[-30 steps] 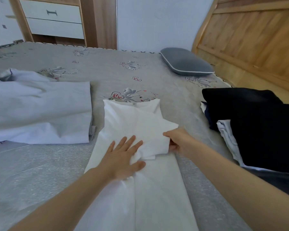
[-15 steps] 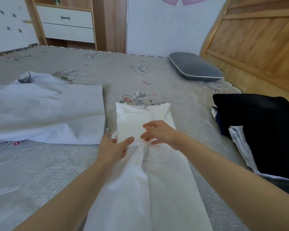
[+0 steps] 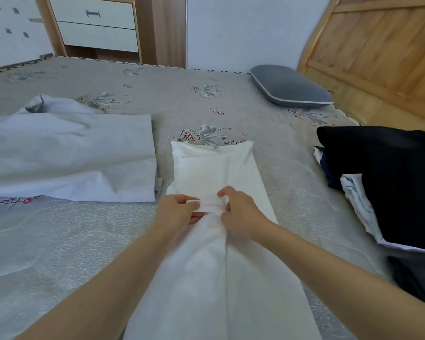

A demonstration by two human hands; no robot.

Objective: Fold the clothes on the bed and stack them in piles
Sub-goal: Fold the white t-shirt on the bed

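A white shirt (image 3: 214, 168) lies folded into a long narrow strip down the middle of the grey bed (image 3: 206, 104), collar end away from me. My left hand (image 3: 176, 211) and my right hand (image 3: 241, 208) meet at its middle, each pinching a folded white flap between thumb and fingers. A pale blue-grey garment (image 3: 66, 155) lies flat to the left. On the right sits a pile of dark clothes (image 3: 388, 177) with a white piece (image 3: 358, 202) sticking out beneath.
A grey pillow (image 3: 290, 88) rests at the far right by the wooden headboard (image 3: 378, 55). A wooden cabinet with white drawers (image 3: 96, 23) stands beyond the far edge of the bed. Bare patterned mattress shows between the garments.
The sleeve that stuck out to the right has been folded in over the shirt. Both hands moved together to the shirt's middle and now pinch the flap.
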